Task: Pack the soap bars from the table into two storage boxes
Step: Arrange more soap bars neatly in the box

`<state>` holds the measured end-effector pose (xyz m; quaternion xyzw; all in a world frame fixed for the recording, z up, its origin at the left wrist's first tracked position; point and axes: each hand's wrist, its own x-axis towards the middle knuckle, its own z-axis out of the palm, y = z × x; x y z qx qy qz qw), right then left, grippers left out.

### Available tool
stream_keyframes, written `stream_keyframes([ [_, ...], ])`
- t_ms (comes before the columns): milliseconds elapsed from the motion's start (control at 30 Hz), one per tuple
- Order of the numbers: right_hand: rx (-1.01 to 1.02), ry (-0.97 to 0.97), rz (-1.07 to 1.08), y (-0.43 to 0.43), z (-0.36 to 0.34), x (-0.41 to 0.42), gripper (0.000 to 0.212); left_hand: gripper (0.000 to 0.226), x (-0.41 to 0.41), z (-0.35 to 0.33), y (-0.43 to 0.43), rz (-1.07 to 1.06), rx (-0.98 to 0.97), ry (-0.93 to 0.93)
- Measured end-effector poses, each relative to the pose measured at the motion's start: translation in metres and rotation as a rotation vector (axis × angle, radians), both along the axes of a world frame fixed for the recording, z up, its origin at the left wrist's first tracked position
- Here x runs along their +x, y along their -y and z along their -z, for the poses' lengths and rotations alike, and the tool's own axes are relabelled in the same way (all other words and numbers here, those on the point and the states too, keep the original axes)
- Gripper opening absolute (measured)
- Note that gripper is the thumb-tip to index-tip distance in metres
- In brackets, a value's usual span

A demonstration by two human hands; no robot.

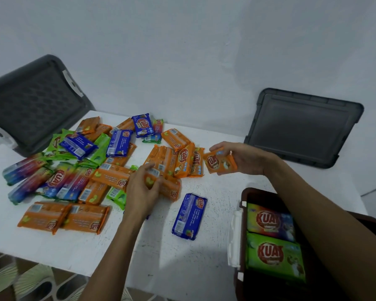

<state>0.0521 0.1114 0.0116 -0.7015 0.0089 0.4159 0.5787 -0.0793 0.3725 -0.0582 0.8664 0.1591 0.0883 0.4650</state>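
Many wrapped soap bars in orange, blue, green and rainbow wrappers lie scattered on the white table (182, 253). My right hand (245, 157) holds an orange soap bar (218, 163) up above the table, right of the pile. My left hand (142, 190) grips another orange bar (169, 187) lying in the middle of the pile. A single blue bar (189, 216) lies apart, nearer me. A dark storage box (244, 285) stands at the lower right, under my right forearm, holding a rainbow bar (267, 220) and a green bar (274, 257).
A grey box lid (302, 127) leans against the wall at the back right. A second grey lid or box (30, 103) stands tilted at the back left of the table. The table's front edge runs across the lower left, with patterned floor below.
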Motion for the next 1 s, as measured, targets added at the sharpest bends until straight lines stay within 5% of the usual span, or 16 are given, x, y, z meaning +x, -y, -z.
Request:
stream_keyframes([
  [200, 0.333, -0.003, 0.263, 0.021, -0.022, -0.022, 0.030, 0.031, -0.004, -0.016, 0.007, -0.031, -0.532, -0.026],
  [533, 0.219, 0.495, 0.379, 0.055, -0.031, -0.074, 0.026, 0.028, -0.006, -0.043, 0.044, -0.030, -0.915, -0.013],
  [733, 0.237, 0.587, 0.502, 0.084, -0.032, -0.115, 0.022, 0.025, -0.010, -0.058, 0.082, 0.044, -1.221, -0.068],
  [833, 0.219, 0.571, 0.503, 0.093, -0.034, -0.127, 0.019, 0.017, -0.012, -0.066, 0.096, 0.140, -1.181, -0.074],
  [1000, 0.195, 0.573, 0.518, 0.119, -0.033, -0.149, 0.021, 0.093, -0.016, -0.071, 0.125, 0.259, -1.181, -0.139],
])
